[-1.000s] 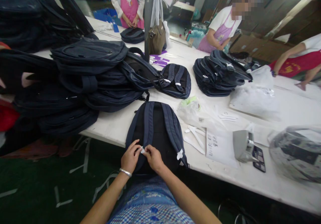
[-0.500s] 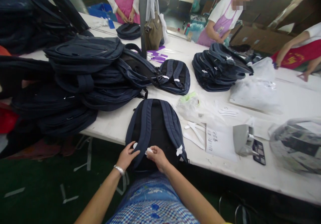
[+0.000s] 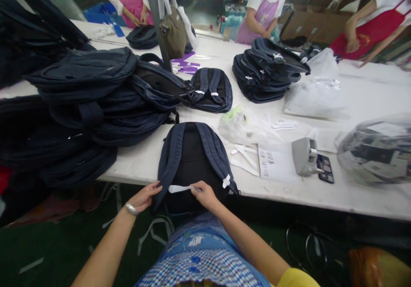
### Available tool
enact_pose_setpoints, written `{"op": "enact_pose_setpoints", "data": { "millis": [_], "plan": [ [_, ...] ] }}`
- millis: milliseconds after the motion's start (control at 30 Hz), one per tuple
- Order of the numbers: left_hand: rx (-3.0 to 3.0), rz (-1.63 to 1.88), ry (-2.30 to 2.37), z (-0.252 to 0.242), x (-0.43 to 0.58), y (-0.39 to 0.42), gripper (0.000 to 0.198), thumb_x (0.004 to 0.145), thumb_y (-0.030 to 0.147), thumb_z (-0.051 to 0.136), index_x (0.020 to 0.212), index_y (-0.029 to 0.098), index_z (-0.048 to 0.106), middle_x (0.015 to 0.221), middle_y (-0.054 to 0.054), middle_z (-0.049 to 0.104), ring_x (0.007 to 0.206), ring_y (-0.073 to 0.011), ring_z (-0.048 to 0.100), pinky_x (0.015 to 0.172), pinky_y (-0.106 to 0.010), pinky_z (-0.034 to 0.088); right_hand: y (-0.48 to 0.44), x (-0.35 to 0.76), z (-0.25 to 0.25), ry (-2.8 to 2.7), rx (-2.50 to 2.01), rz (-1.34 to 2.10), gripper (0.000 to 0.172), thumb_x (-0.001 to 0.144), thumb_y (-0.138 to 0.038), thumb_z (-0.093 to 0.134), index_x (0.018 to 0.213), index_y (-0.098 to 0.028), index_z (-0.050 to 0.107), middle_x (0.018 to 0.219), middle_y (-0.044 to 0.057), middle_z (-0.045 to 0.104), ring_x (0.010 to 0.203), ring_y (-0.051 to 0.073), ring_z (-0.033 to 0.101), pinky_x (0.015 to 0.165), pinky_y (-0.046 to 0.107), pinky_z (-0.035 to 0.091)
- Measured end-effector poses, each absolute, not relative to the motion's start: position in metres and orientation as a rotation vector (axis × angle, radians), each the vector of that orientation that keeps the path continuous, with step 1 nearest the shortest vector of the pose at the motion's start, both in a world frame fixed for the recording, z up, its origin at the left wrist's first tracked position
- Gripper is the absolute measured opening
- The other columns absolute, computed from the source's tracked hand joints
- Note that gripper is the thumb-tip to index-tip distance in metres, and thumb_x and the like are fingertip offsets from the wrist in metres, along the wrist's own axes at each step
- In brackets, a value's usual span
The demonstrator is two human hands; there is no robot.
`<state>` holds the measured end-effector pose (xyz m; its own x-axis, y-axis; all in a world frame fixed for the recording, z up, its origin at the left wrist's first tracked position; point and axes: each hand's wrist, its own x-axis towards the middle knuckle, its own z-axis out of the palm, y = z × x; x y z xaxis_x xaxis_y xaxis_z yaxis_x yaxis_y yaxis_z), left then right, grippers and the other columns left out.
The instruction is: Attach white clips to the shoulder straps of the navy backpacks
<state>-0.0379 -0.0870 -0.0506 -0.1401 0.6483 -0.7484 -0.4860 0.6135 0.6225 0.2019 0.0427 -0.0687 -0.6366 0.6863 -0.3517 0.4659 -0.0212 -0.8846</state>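
Left hand [image 3: 148, 195] has moved outward to the strap [image 3: 175, 154] edge on the backpack [image 3: 192, 162]; finger grip unclear. Right hand [image 3: 204, 195] pinches a white strip [image 3: 180, 188] between fingertips.

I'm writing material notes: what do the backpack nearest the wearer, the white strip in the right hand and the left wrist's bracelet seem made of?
Backpack: probably synthetic fabric; navy straps and black back panel look matte and soft.
White strip in the right hand: thin and dull, perhaps paper or foam; I cannot tell.
Bracelet: likely polished metal, given its silvery shine.
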Motion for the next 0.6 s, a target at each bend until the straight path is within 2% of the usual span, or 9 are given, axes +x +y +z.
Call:
{"op": "enact_pose_setpoints", "data": {
  "millis": [100,200,267,367,433,500,600],
  "plan": [
    [0.172,0.996,1.435,-0.052,-0.038,-0.087,0.057,0.062,0.037,0.080,0.112,0.016,0.062,0.115,-0.012,0.068,0.109,-0.0262,0.062,0.095,-0.034,0.048,0.038,0.203,-0.070,-2.129,-1.225,1.632,0.023,0.082,-0.024,0.056,0.098,-0.021,0.071,0.091,0.005,0.068,0.081,0.017,0.063,0.075,0.028,0.047],
    [0.176,1.008,1.458,-0.055,-0.037,-0.087,0.056,0.063,0.035,0.080,0.112,0.015,0.062,0.116,-0.013,0.068,0.112,-0.0257,0.061,0.098,-0.033,0.046,0.031,0.199,-0.064,-2.348,-1.198,1.461,0.043,0.075,-0.030,0.067,0.118,-0.027,0.061,0.090,0.002,0.068,0.080,0.018,0.062,0.073,0.027,0.045],
    [0.177,1.005,1.405,-0.056,-0.037,-0.087,0.056,0.065,0.035,0.079,0.115,0.016,0.061,0.118,-0.013,0.067,0.112,-0.0261,0.061,0.098,-0.035,0.046,0.028,0.190,-0.061,-2.454,-1.192,1.388,0.050,0.072,-0.033,0.071,0.121,-0.029,0.058,0.088,0.001,0.068,0.078,0.018,0.061,0.070,0.027,0.044],
    [0.190,0.995,1.365,-0.055,-0.040,-0.087,0.057,0.067,0.037,0.078,0.117,0.018,0.059,0.120,-0.012,0.065,0.112,-0.0267,0.060,0.098,-0.036,0.046,0.028,0.174,-0.065,-2.580,-1.098,1.373,0.023,0.071,-0.021,0.071,0.094,-0.025,0.069,0.084,0.003,0.067,0.079,0.019,0.061,0.067,0.026,0.043],
    [0.212,0.991,1.418,-0.056,-0.044,-0.087,0.058,0.066,0.037,0.079,0.116,0.017,0.060,0.121,-0.013,0.065,0.114,-0.0266,0.059,0.099,-0.036,0.045,0.029,0.167,-0.071,-2.609,-1.027,1.397,0.010,0.072,-0.014,0.067,0.077,-0.022,0.070,0.082,0.004,0.066,0.079,0.018,0.061,0.066,0.025,0.043],
    [0.239,0.985,1.486,-0.060,-0.047,-0.087,0.059,0.064,0.037,0.080,0.115,0.016,0.060,0.120,-0.014,0.066,0.115,-0.0270,0.058,0.101,-0.037,0.044,0.028,0.164,-0.077,-2.461,-1.047,1.529,0.013,0.078,-0.013,0.059,0.076,-0.021,0.069,0.081,0.003,0.067,0.074,0.016,0.062,0.063,0.024,0.044],
    [0.291,0.988,1.539,-0.066,-0.049,-0.087,0.063,0.062,0.038,0.081,0.116,0.015,0.059,0.119,-0.015,0.066,0.117,-0.0279,0.057,0.103,-0.040,0.042,0.022,0.157,-0.082,-1.937,-1.254,1.887,0.021,0.087,-0.018,0.047,0.091,-0.018,0.068,0.070,0.001,0.065,0.054,0.010,0.057,0.052,0.020,0.042]
  ]
}}
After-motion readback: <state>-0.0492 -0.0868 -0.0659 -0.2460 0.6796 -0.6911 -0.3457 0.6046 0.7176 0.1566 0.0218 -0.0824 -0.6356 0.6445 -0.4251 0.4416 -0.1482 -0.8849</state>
